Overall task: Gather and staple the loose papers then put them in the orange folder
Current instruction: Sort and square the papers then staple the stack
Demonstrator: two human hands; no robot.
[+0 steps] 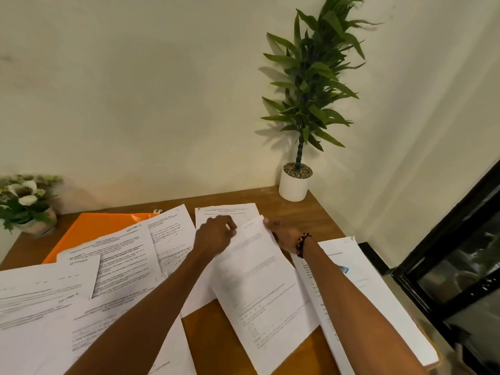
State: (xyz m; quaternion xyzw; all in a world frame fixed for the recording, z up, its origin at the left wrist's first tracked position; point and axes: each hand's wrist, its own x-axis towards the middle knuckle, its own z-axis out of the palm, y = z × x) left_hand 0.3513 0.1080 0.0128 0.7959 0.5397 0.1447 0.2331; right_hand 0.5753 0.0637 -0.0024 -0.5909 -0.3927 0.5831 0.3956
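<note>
Two hands, left hand (215, 234) and right hand (284, 236), grip one sheet (259, 280).

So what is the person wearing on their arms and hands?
Both arms are bare, with no sleeves showing anywhere in the picture. The right wrist has a beaded bracelet with dark and orange-red beads, sitting just behind the right hand. The left hand and its wrist have nothing on them: no watch or bracelet. No rings or gloves can be seen on either hand.

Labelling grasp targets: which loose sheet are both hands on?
The tilted sheet in the middle, its far edge held by left hand and right hand. The other sheets lie untouched.
</note>
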